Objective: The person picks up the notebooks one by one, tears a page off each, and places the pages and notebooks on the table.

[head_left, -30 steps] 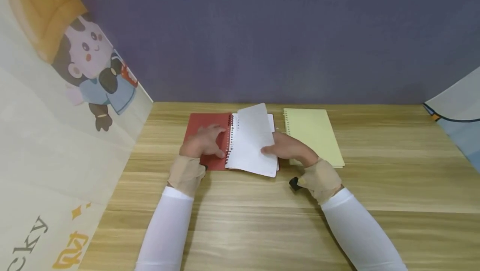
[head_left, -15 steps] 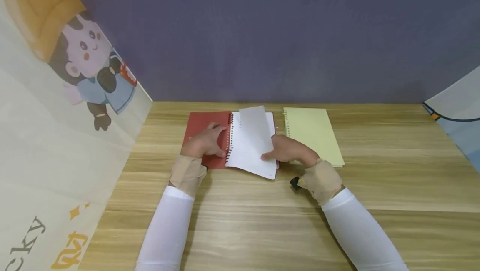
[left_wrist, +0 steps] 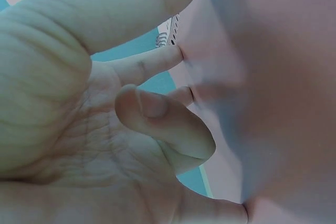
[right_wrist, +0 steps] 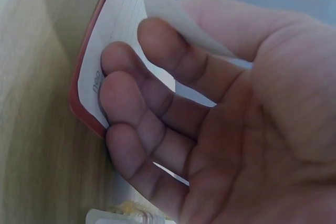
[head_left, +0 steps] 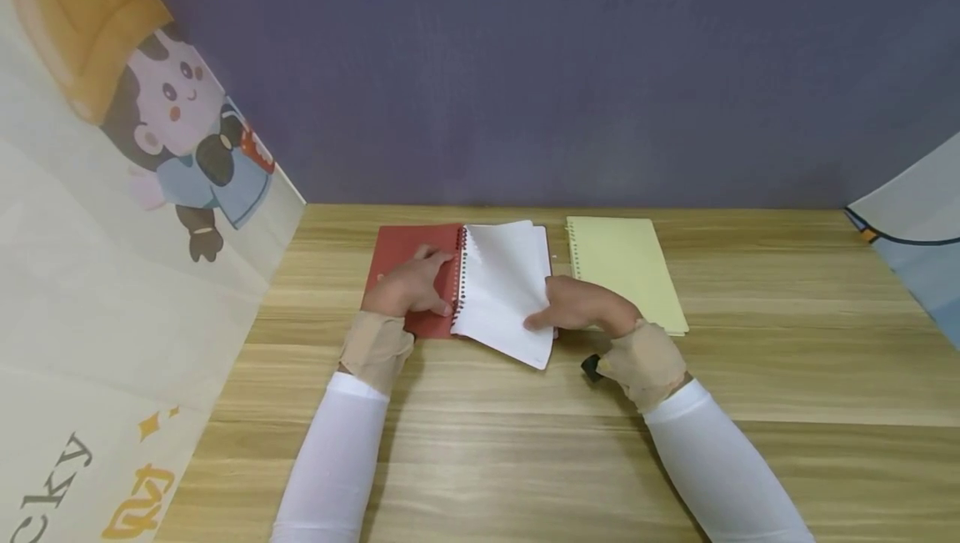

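Wood-grained tabletop [head_left: 480,443] stretched below a dark blue-grey wall [head_left: 525,67], and on it, from my remote seat, I saw the red spiral notebook [head_left: 450,283] lying open, just left of a pale yellow pad [head_left: 630,263]! Left grip [head_left: 408,286] loose, fingers spread, fingertips touching the red cover [head_left: 401,244] beside the rings [head_left: 461,236]! Right grip [head_left: 581,303]: it pinched a white page [head_left: 498,276] by its edge, and that page bowed, lower corner jutting past the notebook

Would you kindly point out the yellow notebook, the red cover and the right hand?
Yellow notebook [head_left: 628,266]: head view, middle of its top.
Red cover [head_left: 402,243]: head view, upper part.
Right hand [head_left: 583,303]: head view, its back.
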Demonstrator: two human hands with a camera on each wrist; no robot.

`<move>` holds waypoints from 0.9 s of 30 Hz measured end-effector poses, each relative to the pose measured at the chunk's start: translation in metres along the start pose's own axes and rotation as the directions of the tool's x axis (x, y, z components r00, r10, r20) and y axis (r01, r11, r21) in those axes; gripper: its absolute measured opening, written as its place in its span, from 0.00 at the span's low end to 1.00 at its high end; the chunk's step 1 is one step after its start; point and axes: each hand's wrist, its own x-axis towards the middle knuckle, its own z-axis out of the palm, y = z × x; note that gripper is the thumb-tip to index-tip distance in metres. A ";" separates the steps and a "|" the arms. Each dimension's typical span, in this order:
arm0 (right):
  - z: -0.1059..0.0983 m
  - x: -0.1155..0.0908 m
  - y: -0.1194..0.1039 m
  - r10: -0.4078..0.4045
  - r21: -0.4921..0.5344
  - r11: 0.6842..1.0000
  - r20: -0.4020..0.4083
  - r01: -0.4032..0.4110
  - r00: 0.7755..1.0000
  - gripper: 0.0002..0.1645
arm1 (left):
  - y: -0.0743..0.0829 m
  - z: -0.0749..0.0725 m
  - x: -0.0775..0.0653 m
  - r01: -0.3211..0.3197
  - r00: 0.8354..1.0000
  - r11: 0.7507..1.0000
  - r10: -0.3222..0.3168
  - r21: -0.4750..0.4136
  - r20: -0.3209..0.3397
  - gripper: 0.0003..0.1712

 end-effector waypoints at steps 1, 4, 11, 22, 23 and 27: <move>0.000 0.000 0.000 0.002 0.004 1.000 0.003 -0.002 1.000 0.18 | 0.000 0.000 0.000 -0.001 1.000 1.000 0.001 -0.002 -0.002 0.54; 0.000 0.000 0.002 0.001 0.013 1.000 0.013 -0.001 1.000 0.18 | 0.001 0.000 0.000 0.002 1.000 1.000 -0.002 -0.008 -0.004 0.55; -0.002 -0.001 0.003 -0.013 0.054 0.998 0.025 0.012 1.000 0.19 | 0.000 0.000 0.001 0.004 1.000 1.000 -0.004 -0.012 0.002 0.55; -0.004 -0.001 0.004 -0.033 0.051 0.998 0.034 0.031 0.999 0.23 | 0.001 0.000 0.001 0.015 1.000 1.000 -0.015 -0.015 0.004 0.55; -0.004 -0.001 0.004 -0.037 0.054 0.998 0.035 0.035 0.999 0.23 | 0.001 0.000 0.001 0.014 1.000 1.000 -0.014 -0.015 0.003 0.55; -0.005 -0.002 0.004 -0.058 0.053 0.997 0.034 0.056 0.998 0.24 | 0.001 0.000 0.002 0.015 1.000 1.000 -0.015 -0.012 0.007 0.55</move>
